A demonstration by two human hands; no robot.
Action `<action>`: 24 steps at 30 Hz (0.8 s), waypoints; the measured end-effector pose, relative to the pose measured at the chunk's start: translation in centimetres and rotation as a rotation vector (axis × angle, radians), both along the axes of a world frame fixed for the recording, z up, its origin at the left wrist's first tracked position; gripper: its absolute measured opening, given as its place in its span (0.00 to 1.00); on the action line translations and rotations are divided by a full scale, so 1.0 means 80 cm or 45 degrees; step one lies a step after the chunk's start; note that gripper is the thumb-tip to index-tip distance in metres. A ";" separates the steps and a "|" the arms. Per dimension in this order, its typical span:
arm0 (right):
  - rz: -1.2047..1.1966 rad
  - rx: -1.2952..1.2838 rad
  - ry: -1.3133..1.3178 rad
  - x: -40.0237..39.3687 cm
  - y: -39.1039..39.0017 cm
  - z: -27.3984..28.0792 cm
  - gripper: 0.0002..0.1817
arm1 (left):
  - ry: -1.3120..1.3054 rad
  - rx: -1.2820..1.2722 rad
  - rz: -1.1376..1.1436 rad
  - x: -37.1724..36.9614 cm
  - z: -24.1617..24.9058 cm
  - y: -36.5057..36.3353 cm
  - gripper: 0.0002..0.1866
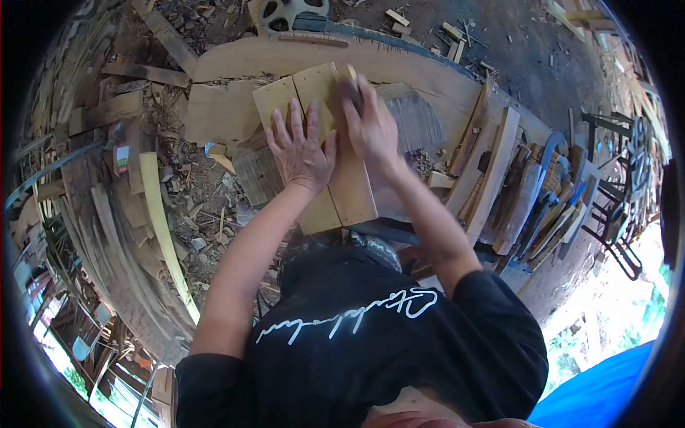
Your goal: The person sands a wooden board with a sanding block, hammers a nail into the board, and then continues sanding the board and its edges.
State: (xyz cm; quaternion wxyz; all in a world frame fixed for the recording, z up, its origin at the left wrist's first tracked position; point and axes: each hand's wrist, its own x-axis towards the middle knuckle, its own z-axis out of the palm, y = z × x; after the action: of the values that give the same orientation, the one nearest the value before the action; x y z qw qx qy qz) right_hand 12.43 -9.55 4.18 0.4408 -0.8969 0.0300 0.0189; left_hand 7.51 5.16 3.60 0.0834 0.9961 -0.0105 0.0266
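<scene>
My left hand lies flat with fingers spread on a pale wooden piece made of two boards set edge to edge, with small dark dots near their ends. My right hand is curled around a dark, block-like object at the right-hand board's far half. Motion blur hides the exact kind of this object. The boards rest across a weathered grey plank, which shows on both sides of them.
A long brown wooden slab lies beyond the boards, beside a wheel-like metal part. Stacked planks and a blue curved tool handle are at the right. Long timber strips lean at the left. Wood scraps litter the ground.
</scene>
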 end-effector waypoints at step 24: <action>0.053 0.164 0.163 -0.170 -0.056 0.009 0.31 | 0.031 -0.028 -0.010 -0.001 -0.003 -0.001 0.38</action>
State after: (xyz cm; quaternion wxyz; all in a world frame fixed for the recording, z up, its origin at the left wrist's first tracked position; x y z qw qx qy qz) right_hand -1.15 -14.01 4.86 0.4943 -0.8641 0.0382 0.0873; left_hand 7.40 5.08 3.38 0.0948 0.9953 -0.0129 0.0142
